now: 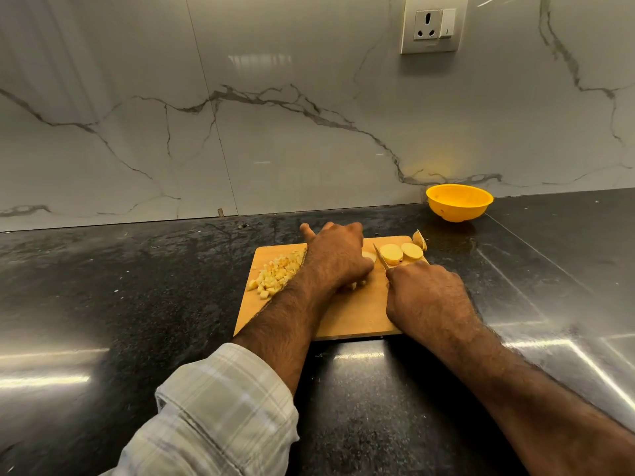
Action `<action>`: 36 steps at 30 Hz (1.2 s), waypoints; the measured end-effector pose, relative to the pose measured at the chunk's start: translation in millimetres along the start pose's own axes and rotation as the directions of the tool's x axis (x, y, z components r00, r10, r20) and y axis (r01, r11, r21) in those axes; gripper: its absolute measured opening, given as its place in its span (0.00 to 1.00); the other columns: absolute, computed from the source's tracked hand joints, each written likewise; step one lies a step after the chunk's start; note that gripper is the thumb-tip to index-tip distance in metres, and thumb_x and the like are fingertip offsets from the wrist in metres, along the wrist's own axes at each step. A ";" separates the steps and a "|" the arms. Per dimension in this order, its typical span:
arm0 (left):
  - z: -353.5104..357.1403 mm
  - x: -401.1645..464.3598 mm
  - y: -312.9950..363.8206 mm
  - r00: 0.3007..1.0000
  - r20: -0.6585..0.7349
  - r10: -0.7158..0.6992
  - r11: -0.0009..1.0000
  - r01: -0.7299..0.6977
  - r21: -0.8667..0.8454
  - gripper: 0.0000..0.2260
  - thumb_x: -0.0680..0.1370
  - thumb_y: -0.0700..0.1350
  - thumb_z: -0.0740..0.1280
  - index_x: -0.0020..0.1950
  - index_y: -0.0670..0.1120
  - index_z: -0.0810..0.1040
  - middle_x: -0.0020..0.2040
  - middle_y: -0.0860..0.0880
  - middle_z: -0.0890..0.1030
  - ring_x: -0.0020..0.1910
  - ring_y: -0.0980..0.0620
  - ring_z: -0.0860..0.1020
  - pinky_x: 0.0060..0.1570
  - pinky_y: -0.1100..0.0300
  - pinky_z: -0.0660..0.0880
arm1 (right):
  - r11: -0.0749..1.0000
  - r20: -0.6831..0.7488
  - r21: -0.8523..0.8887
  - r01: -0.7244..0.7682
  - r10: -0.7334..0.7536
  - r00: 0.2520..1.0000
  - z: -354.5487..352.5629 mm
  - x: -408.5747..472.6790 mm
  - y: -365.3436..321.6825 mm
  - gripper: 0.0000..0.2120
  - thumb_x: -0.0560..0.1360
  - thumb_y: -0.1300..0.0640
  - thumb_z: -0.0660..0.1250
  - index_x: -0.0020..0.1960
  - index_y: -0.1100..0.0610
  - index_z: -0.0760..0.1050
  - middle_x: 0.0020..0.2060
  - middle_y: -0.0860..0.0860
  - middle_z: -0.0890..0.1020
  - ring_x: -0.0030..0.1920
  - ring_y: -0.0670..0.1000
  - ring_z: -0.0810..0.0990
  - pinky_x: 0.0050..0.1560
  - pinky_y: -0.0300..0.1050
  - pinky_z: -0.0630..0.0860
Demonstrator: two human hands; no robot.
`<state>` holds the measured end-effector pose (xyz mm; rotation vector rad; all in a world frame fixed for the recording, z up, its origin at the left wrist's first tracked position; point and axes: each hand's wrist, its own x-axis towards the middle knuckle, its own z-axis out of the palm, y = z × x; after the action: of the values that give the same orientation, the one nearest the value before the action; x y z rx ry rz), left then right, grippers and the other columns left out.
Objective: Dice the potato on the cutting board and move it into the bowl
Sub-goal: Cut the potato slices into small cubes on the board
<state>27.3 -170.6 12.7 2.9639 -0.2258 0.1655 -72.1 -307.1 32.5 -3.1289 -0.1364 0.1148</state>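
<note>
A wooden cutting board (357, 314) lies on the dark counter. A pile of diced potato (275, 274) sits on its left part. My left hand (335, 255) curls over a potato piece (369, 257) in the middle of the board, mostly hiding it. My right hand (426, 297) grips a knife, whose blade (380, 261) points away from me, just right of the left hand. Two round potato slices (400, 253) and an end piece (420, 239) lie at the board's far right. An empty yellow bowl (458, 202) stands beyond the board, by the wall.
The black polished counter (137, 286) stretches to both sides and ends at a marble-pattern wall. A wall socket (433, 24) sits above the bowl.
</note>
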 end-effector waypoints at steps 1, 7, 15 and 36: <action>-0.4 1.0 -1.4 1.000 0.004 -0.009 1.000 0.009 -0.025 0.17 0.76 0.58 0.72 0.61 0.55 0.73 0.60 0.52 0.80 0.67 0.47 0.74 0.75 0.27 0.52 | 1.000 -0.012 0.010 0.002 -0.002 1.000 1.3 -0.4 0.7 0.13 0.81 0.50 0.63 0.64 0.48 0.77 0.58 0.52 0.79 0.56 0.54 0.79 0.58 0.55 0.80; -6.2 -0.4 -7.6 1.000 0.010 -0.003 0.989 0.005 -0.150 0.14 0.76 0.50 0.75 0.57 0.56 0.73 0.55 0.54 0.80 0.61 0.51 0.76 0.75 0.33 0.57 | 0.998 -0.058 0.052 0.046 -0.043 0.997 3.2 -1.5 4.9 0.11 0.83 0.48 0.61 0.61 0.47 0.79 0.55 0.50 0.80 0.52 0.52 0.78 0.57 0.55 0.81; -6.6 0.0 -21.2 0.996 0.066 0.063 0.968 -0.045 -0.248 0.14 0.77 0.42 0.73 0.57 0.57 0.74 0.56 0.57 0.80 0.60 0.53 0.77 0.73 0.39 0.61 | 0.994 -0.083 0.097 0.040 -0.032 0.996 2.5 -1.7 6.6 0.16 0.84 0.45 0.60 0.69 0.45 0.76 0.60 0.50 0.81 0.57 0.53 0.80 0.59 0.56 0.81; -7.2 0.1 -19.2 0.994 0.077 0.082 0.984 -0.068 -0.165 0.09 0.80 0.47 0.73 0.60 0.54 0.85 0.67 0.53 0.80 0.67 0.52 0.75 0.75 0.40 0.66 | 0.995 -0.228 0.091 0.048 -0.026 0.973 12.1 12.6 5.0 0.14 0.84 0.46 0.60 0.64 0.47 0.79 0.54 0.50 0.83 0.51 0.52 0.80 0.52 0.54 0.82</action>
<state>29.8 -150.6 16.7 2.8044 -0.3447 0.0307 -60.0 -310.9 19.5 -3.0125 -0.1800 -0.2292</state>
